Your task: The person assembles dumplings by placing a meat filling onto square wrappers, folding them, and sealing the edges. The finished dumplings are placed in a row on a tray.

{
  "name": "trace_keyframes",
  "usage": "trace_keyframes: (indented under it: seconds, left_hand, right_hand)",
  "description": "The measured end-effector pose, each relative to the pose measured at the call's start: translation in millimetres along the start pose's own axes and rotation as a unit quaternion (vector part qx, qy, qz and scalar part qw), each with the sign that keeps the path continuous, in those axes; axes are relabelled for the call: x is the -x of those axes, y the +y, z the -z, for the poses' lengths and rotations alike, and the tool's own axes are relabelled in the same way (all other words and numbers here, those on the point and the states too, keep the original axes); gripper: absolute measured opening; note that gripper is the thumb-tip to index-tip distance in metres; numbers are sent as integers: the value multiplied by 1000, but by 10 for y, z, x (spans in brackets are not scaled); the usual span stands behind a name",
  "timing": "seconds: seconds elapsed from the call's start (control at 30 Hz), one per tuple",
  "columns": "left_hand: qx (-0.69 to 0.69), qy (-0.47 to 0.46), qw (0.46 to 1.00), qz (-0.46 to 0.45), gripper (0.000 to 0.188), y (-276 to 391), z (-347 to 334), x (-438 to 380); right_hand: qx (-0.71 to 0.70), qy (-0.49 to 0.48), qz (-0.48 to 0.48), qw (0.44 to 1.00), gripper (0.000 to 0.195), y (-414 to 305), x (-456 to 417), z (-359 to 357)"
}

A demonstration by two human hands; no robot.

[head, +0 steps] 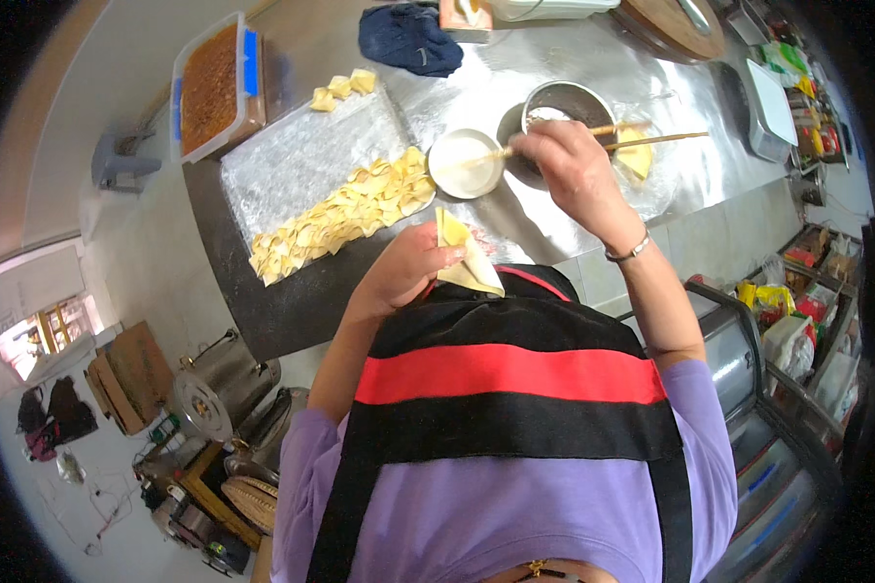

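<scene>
Between the fingers of my left hand (417,264) is a partly folded yellow dough wrapper (474,271), held in front of the black apron. My right hand (572,171) grips a pair of wooden chopsticks (663,140); their blurred tips reach over a small white bowl (458,173) with whitish contents. Behind that hand stands a round metal pot (594,102), its inside partly hidden. More yellow wrappers (634,157) lie at its right. Left of the bowl, a floured tray (313,164) carries a dense band of folded dumplings (346,211) and several separate ones (343,86) at its far edge.
A plastic tub of brown filling (211,87) stands beyond the tray's left side. Along the back of the metal table (722,175) are a dark blue cloth (408,40) and a round wooden board (678,33). A lidded plastic container (771,109) sits at the right.
</scene>
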State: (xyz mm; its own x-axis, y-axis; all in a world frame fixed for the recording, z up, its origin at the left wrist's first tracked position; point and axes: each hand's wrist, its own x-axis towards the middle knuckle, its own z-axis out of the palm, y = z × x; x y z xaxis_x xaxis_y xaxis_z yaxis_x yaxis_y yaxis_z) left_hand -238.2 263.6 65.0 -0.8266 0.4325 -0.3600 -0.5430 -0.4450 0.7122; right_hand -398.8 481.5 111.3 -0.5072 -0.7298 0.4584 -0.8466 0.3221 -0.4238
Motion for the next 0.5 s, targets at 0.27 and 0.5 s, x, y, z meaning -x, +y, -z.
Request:
trace_keyframes:
  seconds: [0.27, 0.5]
  left_hand:
    - [129, 156, 975, -89, 35, 203, -224, -143]
    - [203, 197, 915, -289, 34, 442, -155, -436]
  right_hand:
    - [-264, 259, -224, 902, 23, 664, 504, -361]
    - [75, 59, -406, 909, 25, 582, 540, -74]
